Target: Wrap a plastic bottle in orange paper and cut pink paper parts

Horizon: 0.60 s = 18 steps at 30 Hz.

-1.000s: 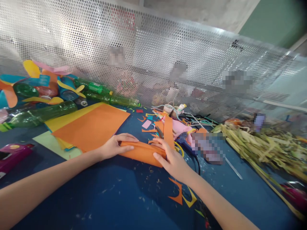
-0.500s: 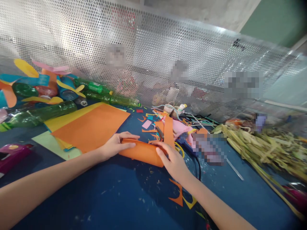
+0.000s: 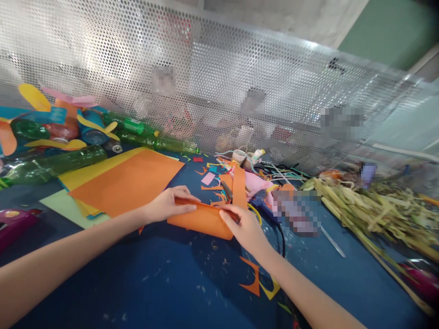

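A rolled sheet of orange paper point(image 3: 202, 221) lies crosswise between my two hands, just above or on the blue tabletop. My left hand point(image 3: 171, 204) grips its left end, thumb along the near side and fingers over the far edge. At the right end my right hand point(image 3: 243, 225) pinches the upper edge between thumb and fingers. Beyond the roll, scissors point(image 3: 227, 191) lie among paper scraps beside a flat orange strip point(image 3: 239, 186). To the left is a stack of coloured sheets with an orange sheet point(image 3: 128, 182) on top.
Green plastic bottles point(image 3: 58, 164) and paper shapes crowd the left back. A purple tool point(image 3: 18, 227) lies at far left. A blue glue gun point(image 3: 264, 205) with a black cord sits right of the roll, and dried husks point(image 3: 380, 210) cover the right. Perforated metal mesh point(image 3: 212, 68) stands behind.
The roll's upper edge has turned up slightly between my fingers, and a flatter front face shows. Both hands keep hold at its ends. The view has shifted slightly.
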Each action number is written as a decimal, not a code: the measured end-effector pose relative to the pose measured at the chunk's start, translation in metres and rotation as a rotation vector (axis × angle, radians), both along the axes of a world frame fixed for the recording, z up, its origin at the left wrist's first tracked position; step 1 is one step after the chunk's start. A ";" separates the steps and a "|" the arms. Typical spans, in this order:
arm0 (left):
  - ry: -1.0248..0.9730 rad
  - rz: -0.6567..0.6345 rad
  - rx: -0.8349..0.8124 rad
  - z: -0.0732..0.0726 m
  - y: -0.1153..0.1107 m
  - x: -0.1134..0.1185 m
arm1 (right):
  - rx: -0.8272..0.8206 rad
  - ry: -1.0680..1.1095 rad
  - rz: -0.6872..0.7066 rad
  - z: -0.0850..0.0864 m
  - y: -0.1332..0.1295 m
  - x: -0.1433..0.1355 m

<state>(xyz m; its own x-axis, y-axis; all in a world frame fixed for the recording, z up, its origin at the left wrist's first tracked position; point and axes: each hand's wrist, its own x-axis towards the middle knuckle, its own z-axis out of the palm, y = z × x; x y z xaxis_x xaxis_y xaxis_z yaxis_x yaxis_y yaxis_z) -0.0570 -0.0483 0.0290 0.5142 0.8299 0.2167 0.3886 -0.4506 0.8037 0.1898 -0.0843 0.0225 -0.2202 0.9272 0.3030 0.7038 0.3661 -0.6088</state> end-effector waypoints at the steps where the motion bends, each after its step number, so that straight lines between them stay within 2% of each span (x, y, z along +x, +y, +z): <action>1: -0.015 0.009 -0.003 -0.001 -0.001 0.001 | 0.007 0.004 -0.008 -0.001 0.001 0.000; 8: -0.085 0.012 -0.054 -0.003 -0.004 0.003 | -0.025 -0.018 -0.048 0.001 0.000 -0.004; 13: -0.100 0.001 -0.059 -0.001 -0.005 0.004 | -0.048 0.026 0.062 0.007 -0.002 -0.002; 18: -0.115 -0.043 -0.012 -0.003 -0.004 0.004 | 0.069 0.107 0.171 0.005 0.000 0.005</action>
